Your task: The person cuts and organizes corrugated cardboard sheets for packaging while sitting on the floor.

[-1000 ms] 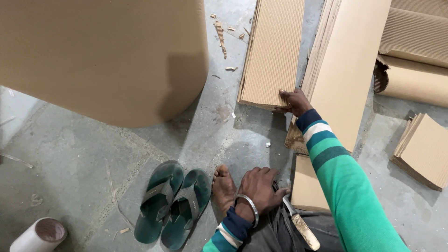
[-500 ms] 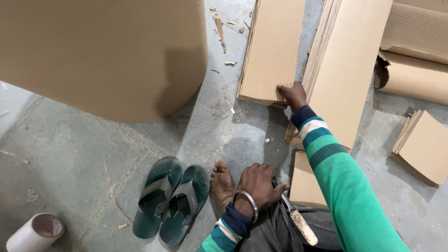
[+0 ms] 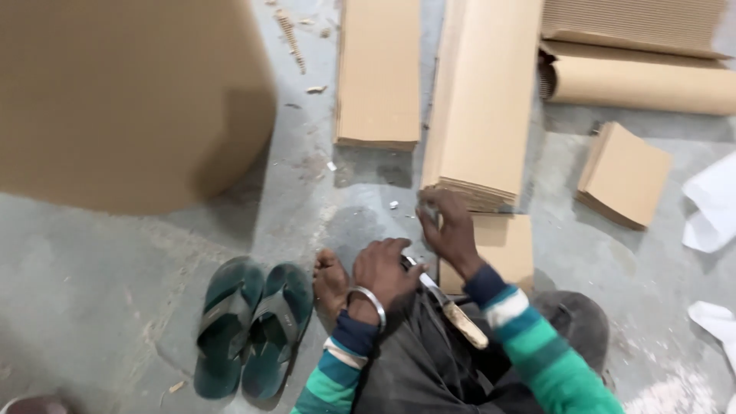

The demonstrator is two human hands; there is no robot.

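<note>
My left hand (image 3: 382, 270), with a metal bangle on the wrist, lies curled over my bent knee beside my bare foot (image 3: 330, 280). A knife (image 3: 454, 313) with a pale wooden handle lies across my dark trousers, and its blade end runs under that hand's fingers. My right hand (image 3: 448, 228) is drawn in close, fingers curled, at the near end of a long stack of corrugated cardboard sheets (image 3: 483, 100). Something small and pale may sit at its fingertips, but the blur hides it. A small cardboard piece (image 3: 502, 245) lies just right of the hand.
A huge cardboard roll (image 3: 130, 100) fills the upper left. A narrower sheet stack (image 3: 379, 73) lies on the concrete floor, with rolled corrugated board (image 3: 644, 77) and a short stack (image 3: 625, 172) at right. Green sandals (image 3: 249, 326) sit by my foot. White paper (image 3: 713, 203) is at far right.
My right hand has let go of the narrow sheet stack's near corner and pulled back toward my knee. The view has swung to the right. My left hand stays on the knee.
</note>
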